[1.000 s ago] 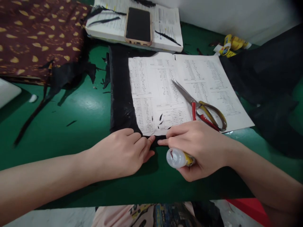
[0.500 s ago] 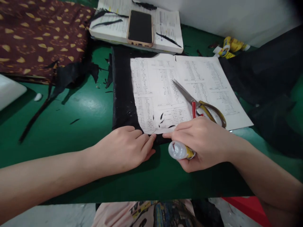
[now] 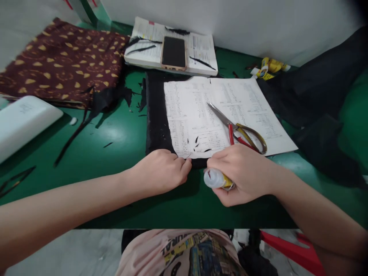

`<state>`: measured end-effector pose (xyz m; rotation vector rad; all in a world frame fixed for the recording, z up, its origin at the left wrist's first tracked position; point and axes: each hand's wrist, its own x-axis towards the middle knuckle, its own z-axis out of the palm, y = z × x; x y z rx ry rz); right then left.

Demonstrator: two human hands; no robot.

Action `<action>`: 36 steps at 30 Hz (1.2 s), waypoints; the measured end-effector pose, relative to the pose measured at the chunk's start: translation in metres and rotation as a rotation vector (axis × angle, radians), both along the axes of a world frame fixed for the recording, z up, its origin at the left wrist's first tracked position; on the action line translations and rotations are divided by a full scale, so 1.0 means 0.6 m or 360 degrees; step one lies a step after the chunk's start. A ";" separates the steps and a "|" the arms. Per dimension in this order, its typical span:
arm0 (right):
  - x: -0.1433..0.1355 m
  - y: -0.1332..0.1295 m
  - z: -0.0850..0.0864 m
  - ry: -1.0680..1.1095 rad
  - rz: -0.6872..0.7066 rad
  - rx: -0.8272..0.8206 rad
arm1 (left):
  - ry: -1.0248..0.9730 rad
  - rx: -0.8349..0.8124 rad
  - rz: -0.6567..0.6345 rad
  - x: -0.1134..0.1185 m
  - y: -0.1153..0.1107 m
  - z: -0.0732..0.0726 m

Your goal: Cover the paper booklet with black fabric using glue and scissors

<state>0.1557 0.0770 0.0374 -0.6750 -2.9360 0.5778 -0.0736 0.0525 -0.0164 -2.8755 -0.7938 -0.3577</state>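
My left hand (image 3: 162,170) is closed, its fingers pressed on the near edge of the black cloth (image 3: 155,126) under the printed paper (image 3: 192,115). A small glue bottle (image 3: 214,178) with a clear tip and yellow label is gripped in my right hand (image 3: 244,174), whose index finger touches the same black edge. Between the two hands a short stretch of that edge shows. Scissors (image 3: 230,124) with red and olive handles lie on the paper, the handles just above my right hand. Small black scraps (image 3: 197,142) rest on the paper's near part.
Behind the paper, an open book (image 3: 201,50) bears a phone (image 3: 174,53). A patterned maroon cloth (image 3: 71,61) and white device (image 3: 27,126) are at left. Yellow tubes (image 3: 267,69) and loose black cloth (image 3: 316,92) are at right, on the green table (image 3: 115,214).
The view has shifted, showing more of the left side and the person's lap. My right index finger has drawn in from its pointing pose; the bottle remains in that hand.
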 end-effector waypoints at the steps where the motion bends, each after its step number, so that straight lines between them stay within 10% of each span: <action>1: 0.003 -0.001 0.002 0.0092 -0.0044 -0.0062 | 0.0001 -0.0080 0.0044 -0.002 0.000 0.002; 8: 0.037 -0.004 -0.011 0.1146 -0.0752 -0.1120 | -0.0404 -0.0421 0.0516 -0.053 0.019 0.043; 18: 0.043 0.013 -0.045 0.1887 -0.1227 -0.1488 | -0.0281 -0.0592 0.1332 -0.130 0.063 0.035; 23: 0.043 0.007 -0.052 0.2013 -0.1201 -0.1344 | -0.0171 -0.0598 0.1100 -0.140 0.068 0.043; 28: 0.039 0.001 -0.061 0.1992 -0.1312 -0.1198 | -0.0272 -0.1255 0.0568 -0.152 0.065 0.052; 36: 0.011 -0.024 -0.067 0.1994 -0.1616 -0.0831 | -0.0017 -0.1479 0.0521 -0.146 0.058 0.057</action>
